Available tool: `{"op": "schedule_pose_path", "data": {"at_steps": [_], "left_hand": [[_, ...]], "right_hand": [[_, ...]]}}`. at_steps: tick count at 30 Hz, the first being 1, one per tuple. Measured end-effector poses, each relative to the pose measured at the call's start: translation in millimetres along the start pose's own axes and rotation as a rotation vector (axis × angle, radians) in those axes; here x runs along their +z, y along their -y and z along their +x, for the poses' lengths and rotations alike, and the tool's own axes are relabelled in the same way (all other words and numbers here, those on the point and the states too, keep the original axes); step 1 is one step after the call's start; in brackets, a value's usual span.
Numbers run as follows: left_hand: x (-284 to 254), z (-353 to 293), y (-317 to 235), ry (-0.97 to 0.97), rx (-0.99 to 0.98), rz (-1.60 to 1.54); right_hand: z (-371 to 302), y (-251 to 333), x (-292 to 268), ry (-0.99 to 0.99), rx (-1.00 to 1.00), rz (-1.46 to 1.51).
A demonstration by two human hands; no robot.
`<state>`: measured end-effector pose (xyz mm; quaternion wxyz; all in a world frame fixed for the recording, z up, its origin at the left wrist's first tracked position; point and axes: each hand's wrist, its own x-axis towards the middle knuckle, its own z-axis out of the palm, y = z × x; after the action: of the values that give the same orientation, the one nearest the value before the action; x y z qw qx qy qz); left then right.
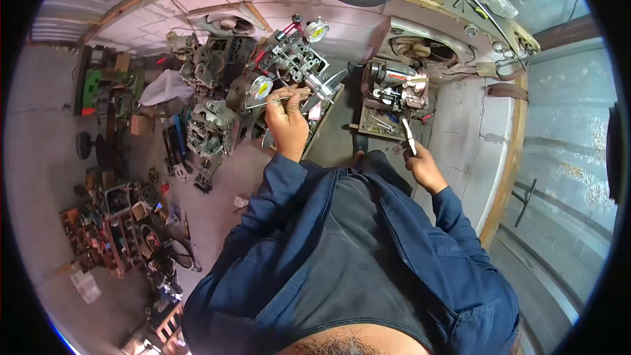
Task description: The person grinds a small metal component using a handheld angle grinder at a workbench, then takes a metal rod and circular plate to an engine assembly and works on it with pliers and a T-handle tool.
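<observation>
Toward eleven o'clock from the view's centre, the left hand (287, 121) was pinched on a thin metal rod (257, 104), just beside a dial gauge (261, 87) on a metal fixture (289, 58). At three o'clock the right hand (426, 167) was clamped on a pale metal tool (409, 133), its far end near a wooden tray (378, 133) of tools at two o'clock.
</observation>
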<state>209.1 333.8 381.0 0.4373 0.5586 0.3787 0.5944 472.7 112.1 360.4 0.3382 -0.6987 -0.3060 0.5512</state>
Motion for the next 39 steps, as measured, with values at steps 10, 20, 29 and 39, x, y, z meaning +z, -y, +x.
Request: {"op": "schedule_pose_path", "data": {"at_steps": [10, 20, 29, 39], "left_hand": [[4.6, 12.9, -17.7, 0.093, 0.137, 0.448], [2.6, 29.9, -13.8, 0.258, 0.272, 0.43], [8.3, 10.5, 12.7, 0.115, 0.217, 0.232], [5.7, 9.8, 39.8, 0.087, 0.306, 0.202]], "right_hand": [[51.1, -26.8, -7.0, 0.12, 0.039, -0.12], [14.2, -4.6, 60.0, 0.255, 0.025, -0.389], [68.6, -119.1, 89.4, 0.398, -0.095, -0.781], [215.2, -222.8, 130.5, 0.265, -0.499, -0.969]]}}
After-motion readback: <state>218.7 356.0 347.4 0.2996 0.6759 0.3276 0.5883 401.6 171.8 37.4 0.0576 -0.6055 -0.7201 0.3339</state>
